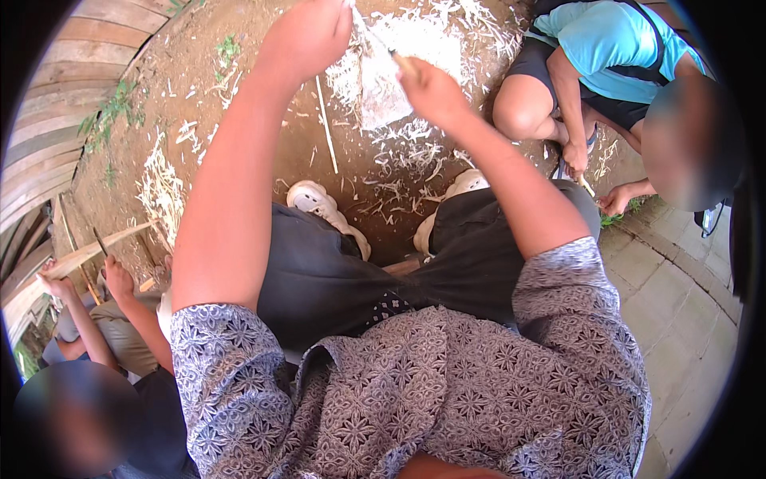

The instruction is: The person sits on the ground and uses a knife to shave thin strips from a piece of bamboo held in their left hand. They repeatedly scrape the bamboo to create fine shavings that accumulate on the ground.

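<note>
My right hand (433,94), closed, grips the light wooden handle of a knife (409,67). From the handle a narrow, bright length runs up and left toward my left hand; glare hides where the blade ends. My left hand (307,36) is closed at the top edge of the view, with a pale thin strip of wood (350,4) at its fingertips, mostly out of view. Under both hands lies a whitish sheet (391,100) strewn with curled wood shavings (431,36).
A thin pale stick (326,128) lies on the brown soil by my shoes (319,199). At right a person in a turquoise shirt (610,44) crouches, holding a small piece of wood. At left another person holds a blade against a long wooden strip (88,254). Plank boards (80,76) edge the far left.
</note>
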Action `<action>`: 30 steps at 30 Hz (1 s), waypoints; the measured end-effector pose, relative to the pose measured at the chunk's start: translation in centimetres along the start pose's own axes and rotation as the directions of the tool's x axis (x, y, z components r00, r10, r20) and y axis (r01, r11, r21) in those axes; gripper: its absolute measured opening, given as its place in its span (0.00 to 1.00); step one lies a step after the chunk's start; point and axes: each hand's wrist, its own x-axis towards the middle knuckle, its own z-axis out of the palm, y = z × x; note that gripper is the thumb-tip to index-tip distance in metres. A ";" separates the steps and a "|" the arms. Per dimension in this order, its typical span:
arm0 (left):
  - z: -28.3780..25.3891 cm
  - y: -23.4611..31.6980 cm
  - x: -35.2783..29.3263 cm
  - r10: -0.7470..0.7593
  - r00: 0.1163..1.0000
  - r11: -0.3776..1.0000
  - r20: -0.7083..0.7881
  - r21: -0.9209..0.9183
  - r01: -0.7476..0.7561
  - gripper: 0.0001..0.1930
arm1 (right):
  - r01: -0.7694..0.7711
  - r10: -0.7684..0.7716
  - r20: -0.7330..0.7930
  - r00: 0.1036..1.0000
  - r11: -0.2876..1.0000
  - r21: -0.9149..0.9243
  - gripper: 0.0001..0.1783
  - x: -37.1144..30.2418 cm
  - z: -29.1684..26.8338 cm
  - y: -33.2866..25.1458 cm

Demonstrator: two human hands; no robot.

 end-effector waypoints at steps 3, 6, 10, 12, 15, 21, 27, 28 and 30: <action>-0.1 -0.2 -0.3 -0.011 0.999 0.999 0.037 -0.037 0.012 0.11 | 0.283 -0.180 -0.323 0.929 0.908 0.308 0.26 0.1 0.2 0.3; -0.3 -0.2 -0.1 -0.061 0.994 0.997 0.089 -0.039 0.065 0.11 | 0.108 -0.066 -0.177 0.982 0.966 0.234 0.26 -0.1 0.2 0.5; -0.4 0.0 0.0 -0.042 0.997 0.999 0.069 -0.024 0.043 0.11 | -0.048 0.050 0.074 0.996 0.999 -0.022 0.25 0.1 0.5 0.6; -0.3 0.0 -0.4 -0.153 0.983 0.987 0.102 -0.037 0.157 0.12 | 0.097 -0.079 -0.090 0.993 0.971 0.220 0.23 -0.1 0.7 0.6; -0.3 -0.2 -0.3 0.007 1.000 1.000 0.018 -0.021 -0.006 0.13 | 0.122 -0.062 -0.228 0.972 0.958 0.259 0.21 -0.1 0.8 0.3; -0.6 0.3 -0.6 -0.048 0.996 0.998 0.080 -0.033 0.051 0.12 | 0.143 -0.105 -0.235 0.966 0.979 0.148 0.20 -0.3 0.6 -0.5; -0.7 0.8 0.0 -0.019 0.997 0.999 0.076 -0.042 0.022 0.12 | 0.046 -0.058 -0.070 0.996 0.984 -0.170 0.21 0.0 1.0 0.1; -0.6 0.7 0.2 0.005 0.998 0.999 0.056 -0.039 -0.003 0.11 | 0.082 -0.093 -0.114 0.989 0.992 -0.099 0.21 0.1 1.2 0.1; -0.4 0.7 -0.1 0.027 0.999 0.999 0.031 -0.045 -0.026 0.11 | 0.000 0.000 -0.074 0.997 1.000 -0.003 0.21 0.1 1.2 0.5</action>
